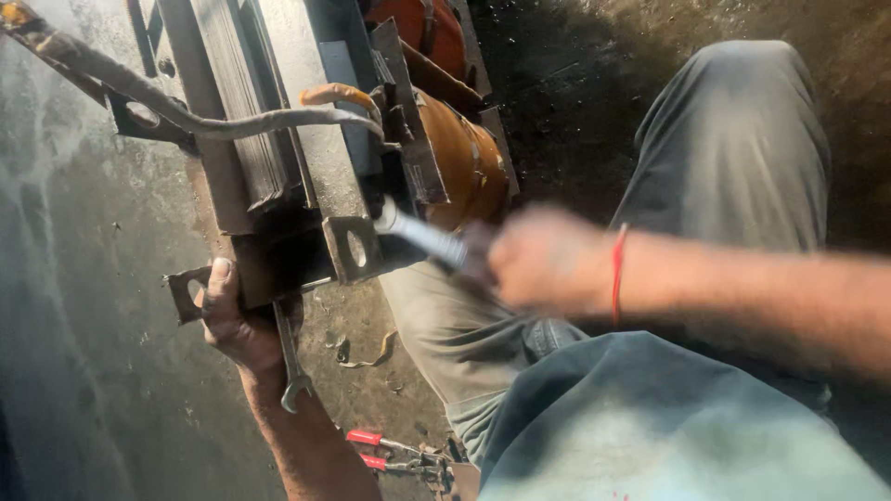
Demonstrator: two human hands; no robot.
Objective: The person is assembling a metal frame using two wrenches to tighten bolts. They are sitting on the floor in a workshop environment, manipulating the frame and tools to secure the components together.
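Transformer [306, 158] lies on the dark concrete floor [93, 371], laminated steel core and metal frame up, orange-brown windings [464, 158] on its far side, thick sleeved cable [232, 121] running off its top toward the upper left. The person crouches over it, grey trousers and blue cloth filling the lower right.

Right hand [543, 260], red thread on the wrist, is closed around the handle of a silver tool [422, 237], its tip set in at the frame corner beside the slotted mounting bracket [351, 249]. Left hand [237, 320] grips the lower edge of the frame by the other bracket, thumb up on the metal, and pins a flat spanner [290, 357] that hangs down past the palm. Hands apart, one each side of the corner.

Progress: the frame looks assembled, windings in place; I judge the job early or midway, the corner fastening unfinished.

Right hand and tool are motion-blurred, so the tool's type and what its tip meets can't be told. Red-handled pliers [376, 450] lie on the floor near the bottom edge. Transformer top is cut off by the frame.
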